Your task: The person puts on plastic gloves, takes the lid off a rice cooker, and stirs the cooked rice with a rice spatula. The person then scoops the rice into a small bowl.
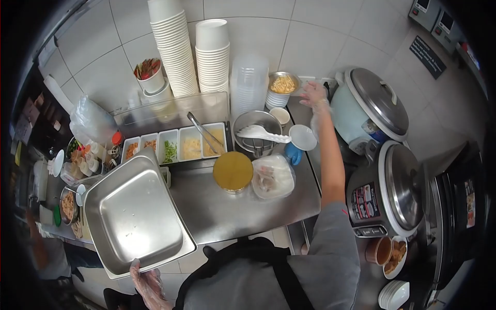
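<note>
Pinching the near rim of the pan [137,206] with the left hand [147,284], one digit over the rim and the rest of the hand below. Spread out ahead of that grip, the whole pan, tipped, with its open side up. Hard to tell if touching the counter [206,227] past the far end.

Well away to the right of the pan, reaching out with the right hand [314,95]. Just left of that hand, a dish of yellow bits [283,85]; just right of it, a big pale cooker [346,111].

Shiny, smooth steel for the pan, shaped like a deep box with round corners and a flat rim. A few tiny spots on its floor. Thin, clear, crinkly gloves [150,289] on both hands. Between the two hands, a round gold-topped tub [233,171]. Nearer than the right hand and to its left, a white scoop [261,133] across a round steel pot [243,120].

Stretching the right arm far ahead, almost straight, fingers near the wall. Cannot tell if pinching anything there.
</note>
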`<state>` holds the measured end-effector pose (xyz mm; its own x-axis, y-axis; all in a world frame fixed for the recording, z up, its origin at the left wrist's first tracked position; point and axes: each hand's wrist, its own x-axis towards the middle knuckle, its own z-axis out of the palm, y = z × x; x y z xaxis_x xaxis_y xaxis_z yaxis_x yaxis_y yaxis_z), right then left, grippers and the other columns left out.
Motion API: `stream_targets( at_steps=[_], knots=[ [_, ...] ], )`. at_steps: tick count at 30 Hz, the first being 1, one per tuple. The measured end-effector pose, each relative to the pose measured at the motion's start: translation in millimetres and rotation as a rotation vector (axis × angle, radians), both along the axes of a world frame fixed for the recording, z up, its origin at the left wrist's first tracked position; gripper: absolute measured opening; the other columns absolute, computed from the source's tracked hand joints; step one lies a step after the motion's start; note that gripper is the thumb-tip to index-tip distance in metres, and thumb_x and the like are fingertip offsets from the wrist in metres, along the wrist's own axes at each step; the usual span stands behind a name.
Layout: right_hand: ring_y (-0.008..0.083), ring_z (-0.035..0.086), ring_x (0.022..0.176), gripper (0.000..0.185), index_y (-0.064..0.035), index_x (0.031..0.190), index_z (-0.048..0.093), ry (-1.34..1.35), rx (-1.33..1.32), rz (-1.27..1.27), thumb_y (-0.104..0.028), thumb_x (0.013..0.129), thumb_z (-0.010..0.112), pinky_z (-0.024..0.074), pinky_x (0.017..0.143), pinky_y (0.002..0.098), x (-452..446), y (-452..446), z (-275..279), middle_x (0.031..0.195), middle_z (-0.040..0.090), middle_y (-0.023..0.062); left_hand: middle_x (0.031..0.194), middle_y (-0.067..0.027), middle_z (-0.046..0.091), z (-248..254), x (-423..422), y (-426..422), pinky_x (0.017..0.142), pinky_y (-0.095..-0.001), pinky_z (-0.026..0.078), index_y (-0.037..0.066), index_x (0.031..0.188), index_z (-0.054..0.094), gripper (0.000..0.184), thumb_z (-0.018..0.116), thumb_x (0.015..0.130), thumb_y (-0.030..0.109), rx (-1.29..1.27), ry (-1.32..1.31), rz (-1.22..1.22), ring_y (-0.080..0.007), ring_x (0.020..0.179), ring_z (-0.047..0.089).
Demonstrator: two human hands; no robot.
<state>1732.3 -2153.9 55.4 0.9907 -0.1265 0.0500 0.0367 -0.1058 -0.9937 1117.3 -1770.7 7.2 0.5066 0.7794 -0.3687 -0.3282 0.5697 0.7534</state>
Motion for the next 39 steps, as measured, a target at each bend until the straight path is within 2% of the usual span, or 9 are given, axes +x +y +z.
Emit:
stream_targets(
  at_steps=[5,11,20,24,29,30,33,36,39],
  knots=[
    [0.0110,0.060,0.055,0.022,-0.0034,0.084,0.062,0.103,-0.144,0.331,-0.025,0.084,0.061,0.0497,0.050,0.0240,-146,-46,15,0.067,0.063,0.0058,0.103,-0.0128,0.055,6,5,15,0.046,-0.0264,0.053,0.001,0.104,0.053,0.036,0.066,0.080,0.025,-0.087,-0.015,-0.097,-0.0215,0.074,0.060],
    [0.0161,0.063,0.051,0.024,0.0016,0.090,0.061,0.704,-0.591,0.416,-0.019,0.081,0.054,0.0510,0.042,0.0288,-223,-16,-102,0.067,0.064,0.0104,0.103,-0.0118,0.056,-9,-3,37,0.058,-0.0287,0.054,0.004,0.107,0.052,0.038,0.066,0.082,0.029,-0.065,-0.022,-0.251,-0.0217,0.083,0.059],
    [0.0235,0.061,0.046,0.030,-0.0016,0.098,0.063,0.303,-0.505,-0.154,-0.010,0.072,0.049,0.0512,0.041,0.0324,-265,5,-170,0.071,0.065,0.0138,0.097,-0.0107,0.055,-2,-7,25,0.059,-0.0299,0.053,0.004,0.104,0.054,0.037,0.065,0.082,0.032,-0.001,0.049,-0.224,-0.0234,0.078,0.059],
    [0.0309,0.064,0.059,0.029,-0.0034,0.093,0.063,0.176,-0.635,-0.219,-0.010,0.068,0.051,0.0521,0.059,0.0389,-247,-39,-233,0.077,0.064,0.0203,0.098,-0.0087,0.053,-14,-18,34,0.062,-0.0298,0.053,0.003,0.106,0.053,0.039,0.065,0.083,0.032,0.015,-0.039,-0.329,-0.0226,0.080,0.058],
    [0.0354,0.064,0.075,0.031,-0.0042,0.096,0.063,0.337,-0.509,-0.185,-0.010,0.068,0.050,0.0506,0.072,0.0422,-255,-37,-201,0.080,0.064,0.0225,0.098,-0.0075,0.053,-20,-24,35,0.071,-0.0329,0.054,0.002,0.106,0.053,0.045,0.067,0.080,0.036,0.010,0.088,-0.300,-0.0223,0.085,0.058],
    [0.0350,0.062,0.090,0.033,-0.0054,0.105,0.060,0.458,-0.468,-0.146,-0.012,0.073,0.055,0.0481,0.081,0.0428,-255,-35,-192,0.093,0.063,0.0230,0.098,-0.0075,0.053,-29,-26,39,0.071,-0.0330,0.054,0.002,0.105,0.053,0.045,0.067,0.079,0.036,0.001,0.095,-0.286,-0.0223,0.085,0.058],
    [0.0331,0.059,0.096,0.037,-0.0038,0.112,0.055,0.022,-1.223,-0.222,-0.019,0.078,0.060,0.0478,0.082,0.0431,-272,-25,-165,0.103,0.060,0.0219,0.099,-0.0087,0.051,-31,-29,43,0.072,-0.0330,0.054,0.002,0.106,0.052,0.045,0.067,0.080,0.035,-0.048,0.089,-0.338,-0.0221,0.087,0.057],
    [0.0342,0.056,0.100,0.046,-0.0020,0.115,0.050,-0.144,-1.075,-0.280,-0.028,0.079,0.063,0.0467,0.084,0.0439,-303,18,-94,0.108,0.056,0.0211,0.103,-0.0112,0.049,-23,-37,38,0.073,-0.0320,0.054,0.001,0.108,0.050,0.046,0.066,0.081,0.034,-0.013,0.093,-0.315,-0.0220,0.089,0.057],
    [0.0365,0.056,0.098,0.044,-0.0007,0.110,0.052,0.135,-1.128,-0.408,-0.028,0.078,0.065,0.0458,0.084,0.0438,-293,15,-100,0.103,0.056,0.0212,0.106,-0.0132,0.048,-6,-35,26,0.073,-0.0308,0.054,0.000,0.111,0.048,0.047,0.064,0.083,0.034,0.044,0.122,-0.273,-0.0222,0.090,0.058]
  ],
)
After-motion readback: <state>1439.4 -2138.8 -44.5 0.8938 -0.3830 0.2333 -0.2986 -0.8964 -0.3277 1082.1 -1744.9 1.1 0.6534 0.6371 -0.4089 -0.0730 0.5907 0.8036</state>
